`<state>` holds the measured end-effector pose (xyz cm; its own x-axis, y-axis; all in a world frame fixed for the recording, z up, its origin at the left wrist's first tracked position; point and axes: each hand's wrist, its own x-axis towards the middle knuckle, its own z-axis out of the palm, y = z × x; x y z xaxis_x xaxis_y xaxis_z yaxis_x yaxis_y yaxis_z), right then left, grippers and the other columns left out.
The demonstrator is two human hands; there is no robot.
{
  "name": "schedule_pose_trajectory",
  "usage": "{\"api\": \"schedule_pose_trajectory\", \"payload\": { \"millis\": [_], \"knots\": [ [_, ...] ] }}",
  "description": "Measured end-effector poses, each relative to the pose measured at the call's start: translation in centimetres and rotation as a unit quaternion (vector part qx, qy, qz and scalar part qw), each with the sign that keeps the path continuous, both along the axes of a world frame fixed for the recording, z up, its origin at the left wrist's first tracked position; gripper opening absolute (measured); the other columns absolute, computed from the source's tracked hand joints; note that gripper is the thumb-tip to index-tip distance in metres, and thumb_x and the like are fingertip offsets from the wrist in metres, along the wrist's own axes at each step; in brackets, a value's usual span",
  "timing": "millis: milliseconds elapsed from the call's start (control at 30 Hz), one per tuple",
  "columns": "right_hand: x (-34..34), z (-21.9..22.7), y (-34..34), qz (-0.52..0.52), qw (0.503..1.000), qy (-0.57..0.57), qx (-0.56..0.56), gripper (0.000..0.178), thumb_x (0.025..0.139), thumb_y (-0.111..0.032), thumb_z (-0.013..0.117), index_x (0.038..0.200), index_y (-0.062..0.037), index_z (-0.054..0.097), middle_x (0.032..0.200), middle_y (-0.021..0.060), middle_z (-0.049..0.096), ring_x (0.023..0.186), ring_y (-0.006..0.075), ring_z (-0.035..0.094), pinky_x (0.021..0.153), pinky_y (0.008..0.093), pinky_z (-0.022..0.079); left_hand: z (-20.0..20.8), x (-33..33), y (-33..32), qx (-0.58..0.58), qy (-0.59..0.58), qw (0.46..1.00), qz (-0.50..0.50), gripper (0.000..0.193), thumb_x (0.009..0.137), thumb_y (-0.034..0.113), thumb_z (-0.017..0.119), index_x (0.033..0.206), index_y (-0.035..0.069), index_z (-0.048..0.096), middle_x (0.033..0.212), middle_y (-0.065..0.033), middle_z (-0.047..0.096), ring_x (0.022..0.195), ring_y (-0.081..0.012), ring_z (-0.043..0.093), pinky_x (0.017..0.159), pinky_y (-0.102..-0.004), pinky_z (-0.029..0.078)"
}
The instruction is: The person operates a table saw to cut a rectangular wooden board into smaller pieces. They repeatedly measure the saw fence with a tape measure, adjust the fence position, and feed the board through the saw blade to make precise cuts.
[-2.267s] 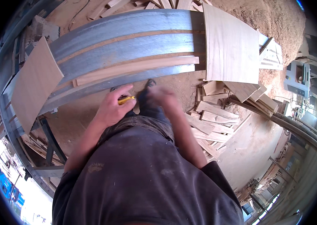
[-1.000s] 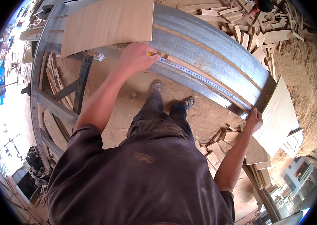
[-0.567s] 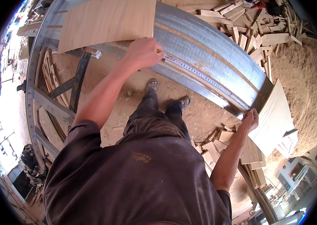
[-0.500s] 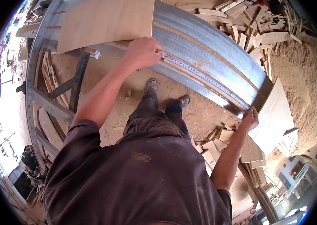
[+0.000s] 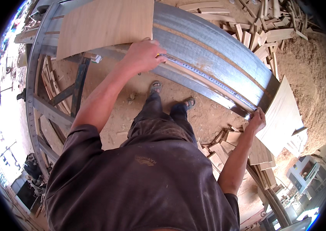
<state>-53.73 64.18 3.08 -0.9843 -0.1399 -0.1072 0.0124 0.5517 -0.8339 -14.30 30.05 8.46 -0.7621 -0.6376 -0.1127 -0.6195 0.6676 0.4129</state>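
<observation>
A tape measure [image 5: 209, 79] is stretched between my hands along the near edge of a grey metal bench top [image 5: 205, 46]. My left hand [image 5: 143, 56] is closed around its case, of which only a bit of yellow shows. At the other end, my right hand [image 5: 258, 121] pinches the tip of the blade by the bench's right corner. Beside my left hand lies a thin, light wooden panel [image 5: 105, 29] on the bench. Another pale panel [image 5: 280, 119] is just past my right hand, tilted in view.
Wood offcuts [image 5: 263, 38] are heaped behind the bench, next to a mound of sawdust [image 5: 309, 88]. More wood pieces [image 5: 222, 150] lie on the ground near my right arm. A metal frame [image 5: 32, 100] stands on the left. My feet are on the dirt floor [image 5: 132, 115].
My left hand has shifted slightly left with the tape case, and a little more blade shows. My right hand stays at the bench corner.
</observation>
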Motion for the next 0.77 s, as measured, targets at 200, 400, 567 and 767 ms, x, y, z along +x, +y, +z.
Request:
{"api": "schedule_pose_trajectory", "payload": {
  "millis": [200,400,567,767],
  "knots": [
    [0.2,0.1,0.1,0.001,1.0,-0.011,-0.013,0.021,0.095,-0.011,0.063,0.111,0.0007,0.072,0.075,0.0025,0.065,0.057,0.0081,0.052,0.045,0.0222,0.036,-0.1,0.3,-0.4,-0.039,-0.026,0.998,-0.052,0.024,0.091,0.033,0.064,0.104,0.016,0.075,0.094,-0.0059,0.064,0.101,-0.0264,0.062,0.082,-0.0414,0.052],
    [-0.2,-0.1,0.5,0.012,1.0,-0.001,-0.009,0.023,0.095,-0.012,0.062,0.113,-0.0002,0.071,0.074,0.0051,0.067,0.055,0.009,0.053,0.044,0.0222,0.037,-0.1,0.4,-0.4,-0.059,-0.023,0.995,-0.071,0.025,0.092,0.033,0.063,0.106,0.016,0.074,0.095,-0.0056,0.065,0.1,-0.0269,0.062,0.083,-0.0422,0.052],
    [0.2,0.7,0.0,0.009,1.0,-0.017,0.006,0.024,0.096,-0.011,0.061,0.115,0.0021,0.07,0.074,0.0062,0.067,0.053,0.0094,0.052,0.043,0.0228,0.036,-0.6,0.5,-0.3,-0.072,-0.019,0.994,-0.08,0.025,0.092,0.032,0.063,0.106,0.015,0.074,0.097,-0.0056,0.066,0.101,-0.0267,0.062,0.083,-0.0417,0.053],
    [0.4,1.0,-0.2,0.012,1.0,-0.02,0.011,0.024,0.097,-0.012,0.061,0.113,0.0026,0.071,0.074,0.0047,0.065,0.053,0.0084,0.051,0.042,0.0233,0.035,-0.4,0.4,-0.3,-0.065,-0.03,0.994,-0.079,0.025,0.092,0.032,0.064,0.107,0.013,0.074,0.099,-0.0063,0.066,0.102,-0.0269,0.061,0.084,-0.0413,0.053]
  ]
}}
